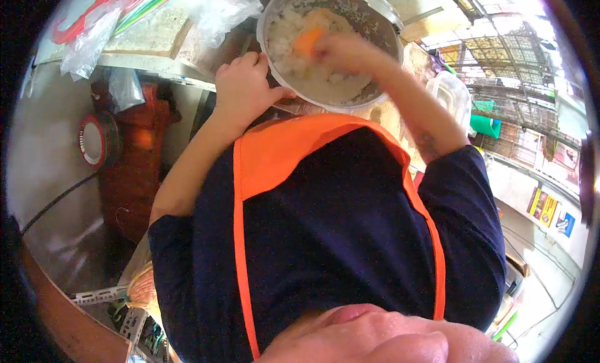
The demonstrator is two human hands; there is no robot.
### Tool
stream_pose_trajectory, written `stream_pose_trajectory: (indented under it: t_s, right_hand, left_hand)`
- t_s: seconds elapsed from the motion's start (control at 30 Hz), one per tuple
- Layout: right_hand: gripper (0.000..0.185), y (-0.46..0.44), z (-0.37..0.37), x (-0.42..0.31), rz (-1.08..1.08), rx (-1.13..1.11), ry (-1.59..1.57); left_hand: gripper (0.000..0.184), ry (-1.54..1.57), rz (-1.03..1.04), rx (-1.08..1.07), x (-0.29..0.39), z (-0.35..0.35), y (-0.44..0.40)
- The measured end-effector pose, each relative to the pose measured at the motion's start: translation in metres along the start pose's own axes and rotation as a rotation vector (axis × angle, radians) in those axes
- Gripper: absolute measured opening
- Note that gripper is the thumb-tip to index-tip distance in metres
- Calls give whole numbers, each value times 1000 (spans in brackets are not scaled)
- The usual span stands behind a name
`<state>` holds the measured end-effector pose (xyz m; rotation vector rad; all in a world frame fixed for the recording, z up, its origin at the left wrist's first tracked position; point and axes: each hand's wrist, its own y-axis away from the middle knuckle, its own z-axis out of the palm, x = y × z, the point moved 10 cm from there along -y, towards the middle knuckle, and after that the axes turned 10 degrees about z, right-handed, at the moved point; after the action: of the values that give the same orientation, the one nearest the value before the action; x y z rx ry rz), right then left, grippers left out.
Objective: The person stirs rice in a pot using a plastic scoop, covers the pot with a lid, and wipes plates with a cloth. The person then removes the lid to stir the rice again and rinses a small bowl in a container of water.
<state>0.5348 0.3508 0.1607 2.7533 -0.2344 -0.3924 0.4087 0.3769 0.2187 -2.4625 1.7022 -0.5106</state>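
Note:
A large round metal pot [399,35] stands on the counter, with a whitish, lumpy mass [337,85] inside it. My right hand [340,52] reaches in over its right side, fingers closed round an orange tool [307,43]; both are blurred by motion, and the tool's lower end dips into the whitish mass. My left hand [250,85] rests at the pot's lower left rim, its thumb stretched along the rim and its fingers spread from the thumb, holding nothing that I can see. Bits of the mass stick to the pot's inner wall.
Clear plastic bags [219,16] and colored straws or strips [147,7] lie at the upper left. A clear plastic container [450,97] stands right of the pot, near a green object [485,126]. Below the counter at left is a round red-rimmed object [92,140].

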Motion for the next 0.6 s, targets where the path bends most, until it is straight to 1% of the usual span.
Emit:
stream_pose_trajectory:
  t_s: [0.03,0.07,0.13,0.2,0.23,0.27,0.33,0.37,0.4,0.43,0.47,0.5,0.57,0.6]
  right_hand:
    - [23,1,28,-10,-71,-81,-126]
    - [23,-1,34,-15,-63,-80,-128]
    - [26,-8,45,-29,-125,-228,-406]
    - [27,-9,36,-15,-114,-217,-437]
    - [28,-10,26,-5,-109,-207,-455]
    - [28,-9,9,0,-106,-207,-452]
    - [28,-12,-28,28,108,-88,-141]
    - [28,-16,-14,30,113,-88,-140]
    - [28,-24,23,24,87,-170,-267]
    - [28,-30,51,16,67,-245,-396]
    - [29,-24,64,3,82,-308,-585]
    - [30,-16,71,-6,105,-356,-776]
    - [32,-9,68,-9,-50,-267,-889]
    - [32,-3,53,-5,-12,-224,-894]
  left_hand:
    - [71,17,-19,-72,-2,5,0]
    - [72,35,-33,-146,-2,11,1]
    - [72,35,-37,-135,-1,9,0]
    - [72,33,-28,-141,-1,11,4]
    - [71,28,-7,-73,-1,9,3]
    - [69,28,8,-5,-1,6,3]
    - [69,11,12,-10,-1,7,3]
    - [70,-11,19,-17,0,7,3]
    - [70,-10,26,-16,1,5,3]
    - [71,13,9,-74,0,6,3]
    - [72,36,6,-127,1,8,1]
    - [72,44,50,-116,7,8,-2]
    - [70,31,21,-70,5,9,2]
    - [70,46,73,-61,11,7,-1]
